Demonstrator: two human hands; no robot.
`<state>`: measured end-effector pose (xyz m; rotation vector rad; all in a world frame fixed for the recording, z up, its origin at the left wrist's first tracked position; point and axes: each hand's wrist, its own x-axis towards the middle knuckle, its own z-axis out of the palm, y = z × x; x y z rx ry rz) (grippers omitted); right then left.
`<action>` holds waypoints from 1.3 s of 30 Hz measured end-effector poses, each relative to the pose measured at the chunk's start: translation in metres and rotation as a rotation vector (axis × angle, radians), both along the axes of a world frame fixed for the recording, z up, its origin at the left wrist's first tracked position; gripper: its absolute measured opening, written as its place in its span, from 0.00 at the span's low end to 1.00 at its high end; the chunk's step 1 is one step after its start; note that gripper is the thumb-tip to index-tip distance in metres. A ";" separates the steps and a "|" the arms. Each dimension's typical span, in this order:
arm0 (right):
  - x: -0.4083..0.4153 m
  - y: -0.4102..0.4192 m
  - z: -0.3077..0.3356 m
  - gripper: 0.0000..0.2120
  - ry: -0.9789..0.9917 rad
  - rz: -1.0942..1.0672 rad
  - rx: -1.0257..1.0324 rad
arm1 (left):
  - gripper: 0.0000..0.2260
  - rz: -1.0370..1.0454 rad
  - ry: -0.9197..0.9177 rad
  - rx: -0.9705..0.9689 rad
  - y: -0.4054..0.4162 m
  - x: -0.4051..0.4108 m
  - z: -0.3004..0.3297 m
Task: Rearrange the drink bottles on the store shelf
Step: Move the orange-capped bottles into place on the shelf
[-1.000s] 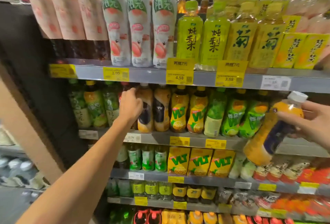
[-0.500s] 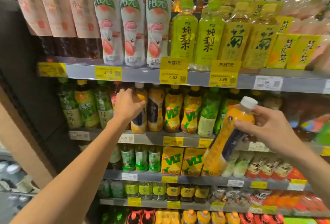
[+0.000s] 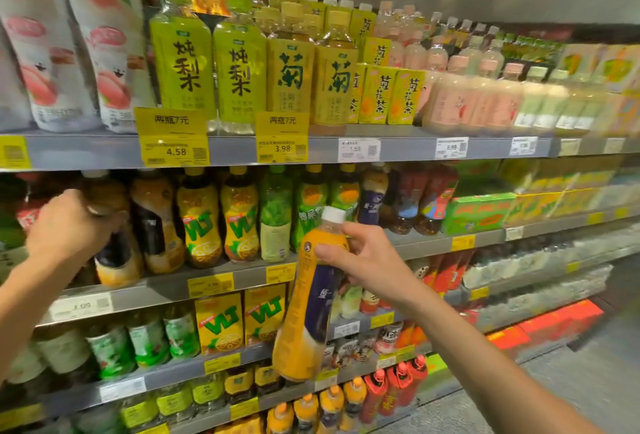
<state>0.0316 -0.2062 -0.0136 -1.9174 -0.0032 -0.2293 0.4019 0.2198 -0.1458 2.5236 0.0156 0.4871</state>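
Observation:
My right hand (image 3: 367, 260) grips the neck of an orange drink bottle (image 3: 308, 298) with a white cap and dark blue label, held tilted in front of the shelves, away from them. My left hand (image 3: 69, 225) is closed around the upper part of a matching orange bottle (image 3: 114, 260) standing on the second shelf (image 3: 166, 286) at the left. A third bottle of the same kind (image 3: 156, 225) stands right beside it. Yellow-and-green VLT bottles (image 3: 218, 222) follow to the right.
Tall yellow-green tea bottles (image 3: 239, 70) and white peach drinks (image 3: 45, 52) fill the top shelf. Green-label bottles (image 3: 277, 222) and dark red ones (image 3: 429, 198) stand on the second shelf. VLT cartons (image 3: 242, 319) sit on the shelf below. The aisle floor (image 3: 588, 374) opens to the right.
The view has swung right. My right hand has carried the orange bottle left and lower, toward the shelf's middle. My left hand stays on the shelf bottle.

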 end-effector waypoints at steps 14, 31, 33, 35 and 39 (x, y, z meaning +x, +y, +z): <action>0.046 -0.148 0.002 0.25 -0.153 -0.926 -0.136 | 0.15 0.032 0.118 -0.031 -0.076 -0.158 0.126; 0.105 -0.172 -0.019 0.33 0.062 -0.740 -0.251 | 0.23 0.086 0.105 -0.063 -0.089 -0.166 0.130; 0.108 -0.175 -0.018 0.39 0.081 -0.722 -0.263 | 0.25 0.088 0.118 -0.064 -0.091 -0.162 0.126; 0.097 -0.160 -0.006 0.37 0.098 -0.729 -0.319 | 0.24 0.093 0.120 -0.055 -0.092 -0.160 0.124; 0.091 -0.165 0.001 0.30 0.172 -0.729 -0.381 | 0.23 0.113 0.109 -0.063 -0.101 -0.173 0.132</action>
